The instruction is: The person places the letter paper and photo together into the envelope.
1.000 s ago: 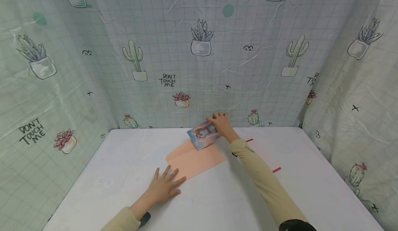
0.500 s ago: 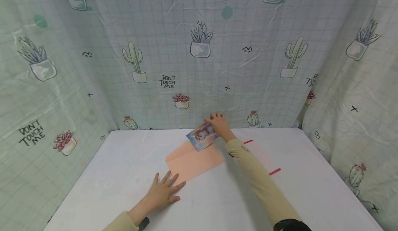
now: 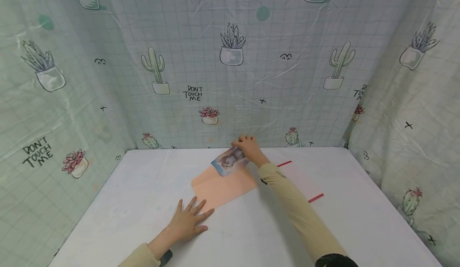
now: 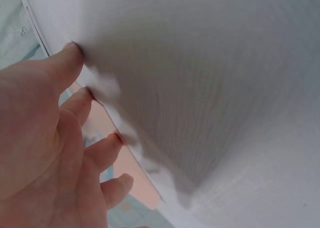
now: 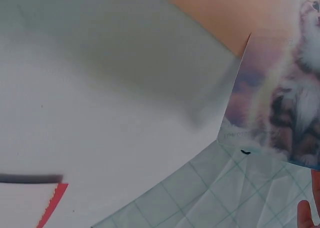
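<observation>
A peach-coloured envelope point(image 3: 224, 189) lies on the white table. My left hand point(image 3: 185, 221) rests with spread fingers at its near left corner; in the left wrist view, fingertips point(image 4: 114, 144) touch the edge of the envelope point(image 4: 132, 175). My right hand point(image 3: 250, 150) pinches a picture card point(image 3: 229, 162) by its far right corner. The card shows a kitten on a blue and pink ground and overlaps the envelope's far part. In the right wrist view, the card point(image 5: 272, 100) stands out over the table, while most of the right hand point(image 5: 310, 213) is out of frame.
To the right, partly behind the right sleeve point(image 3: 291, 195), lies a pale pink sheet point(image 3: 303, 181) with red ends. A cactus-print cloth point(image 3: 233, 79) hangs along the table's back edge and both sides. The white table point(image 3: 143, 191) extends around the envelope.
My right hand has brought the card slightly left and nearer, so more of it lies over the envelope. My left hand has stayed almost in place.
</observation>
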Available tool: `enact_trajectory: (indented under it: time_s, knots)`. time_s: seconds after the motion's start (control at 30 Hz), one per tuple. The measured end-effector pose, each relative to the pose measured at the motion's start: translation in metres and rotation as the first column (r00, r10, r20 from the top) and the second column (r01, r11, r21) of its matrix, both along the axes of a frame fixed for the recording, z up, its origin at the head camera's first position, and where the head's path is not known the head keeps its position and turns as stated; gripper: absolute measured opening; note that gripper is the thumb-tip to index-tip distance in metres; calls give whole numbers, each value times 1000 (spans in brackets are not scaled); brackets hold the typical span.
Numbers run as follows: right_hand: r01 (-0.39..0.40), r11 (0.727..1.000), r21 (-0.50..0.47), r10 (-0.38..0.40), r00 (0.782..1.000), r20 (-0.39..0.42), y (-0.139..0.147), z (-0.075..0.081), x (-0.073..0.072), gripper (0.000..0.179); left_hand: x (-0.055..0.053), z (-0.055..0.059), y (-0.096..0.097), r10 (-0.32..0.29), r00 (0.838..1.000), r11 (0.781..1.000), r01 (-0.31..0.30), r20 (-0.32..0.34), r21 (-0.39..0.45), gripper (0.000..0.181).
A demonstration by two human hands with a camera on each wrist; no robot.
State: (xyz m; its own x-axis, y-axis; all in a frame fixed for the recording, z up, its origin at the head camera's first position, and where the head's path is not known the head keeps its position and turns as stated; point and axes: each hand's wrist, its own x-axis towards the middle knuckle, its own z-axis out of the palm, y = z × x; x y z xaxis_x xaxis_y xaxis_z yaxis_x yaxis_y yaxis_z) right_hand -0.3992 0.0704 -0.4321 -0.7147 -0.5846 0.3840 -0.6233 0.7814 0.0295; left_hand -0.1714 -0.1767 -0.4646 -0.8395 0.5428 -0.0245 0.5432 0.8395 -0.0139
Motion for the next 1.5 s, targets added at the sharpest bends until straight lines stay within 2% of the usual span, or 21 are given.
enact_trajectory:
  time_s: [0.2, 0.37, 0.43, 0.5, 0.63, 0.7, 0.83, 0.97, 1.17, 1.3, 1.4, 1.5]
  knots:
    - [-48, 998, -46, 50, 998, 45, -7, -5, 3, 36, 0, 0, 0, 1, 1000, 1000, -1, 4, 7, 51]
    - [-62, 996, -58, 66, 994, 83, -15, -11, 6, 35, -2, -4, -3, -12, 1000, 998, 12, 1, 56, 51]
    - [-90, 995, -37, 92, 994, 61, -17, -12, 8, 33, -2, -4, -5, -28, 1000, 996, 29, -5, 82, 50]
    - [-122, 993, 5, 122, 993, 3, -18, -14, 11, 31, -1, -4, -4, -35, 999, 995, 35, -9, 93, 50]
    - [-157, 987, 30, 159, 984, -83, -19, -16, 13, 26, -1, -2, -1, -10, 1000, 997, 10, 6, 72, 50]
    - [-149, 989, 9, 150, 986, -76, -19, -18, 13, 25, -1, -2, 0, 4, 1000, 998, -5, 18, 56, 50]
    - [-105, 993, -52, 104, 995, -6, -21, -21, 11, 24, -1, -3, 1, 18, 999, 999, -20, 40, 42, 50]
    - [-61, 996, -70, 63, 998, 24, -23, -24, 11, 24, -2, -4, 1, 24, 999, 999, -26, 44, 41, 50]
    - [-84, 989, -122, 89, 995, 34, -30, -22, 14, 19, -1, -4, 0, 30, 999, 998, -32, 44, 45, 49]
    - [-113, 981, -158, 114, 993, 0, -35, -23, 14, 16, -1, -5, 0, 29, 999, 999, -31, 44, 42, 50]
    - [-98, 983, -158, 95, 995, -25, -38, -26, 14, 15, -1, -6, 0, 35, 998, 999, -37, 54, 33, 50]
    - [-73, 981, -180, 74, 997, -2, -41, -27, 16, 14, -1, -6, 0, 41, 998, 999, -43, 56, 23, 50]
